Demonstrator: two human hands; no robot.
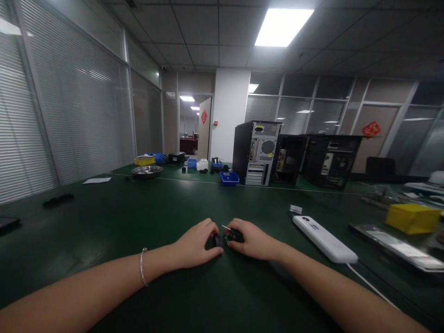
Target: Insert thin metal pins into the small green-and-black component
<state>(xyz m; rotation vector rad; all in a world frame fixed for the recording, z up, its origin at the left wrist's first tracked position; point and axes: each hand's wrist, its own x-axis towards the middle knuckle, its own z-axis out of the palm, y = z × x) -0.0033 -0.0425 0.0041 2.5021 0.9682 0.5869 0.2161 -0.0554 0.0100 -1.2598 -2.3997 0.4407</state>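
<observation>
My left hand (199,243) rests low over the green table, thumb and fingers closed on a small black part (218,240). Facing it, my right hand (250,239) grips a small screwdriver (237,235) with a dark and green handle. The screwdriver's thin metal shaft (226,227) points left, toward my left hand. A narrow gap separates the two hands. My fingers hide much of the black part, and its exact kind is too small to tell.
A white power strip (324,239) with a cable lies to the right, beside a yellow box (412,218). Computer towers (256,152) stand at the back right. A blue tray (229,178) sits ahead, and a metal dish (147,171) at the far left.
</observation>
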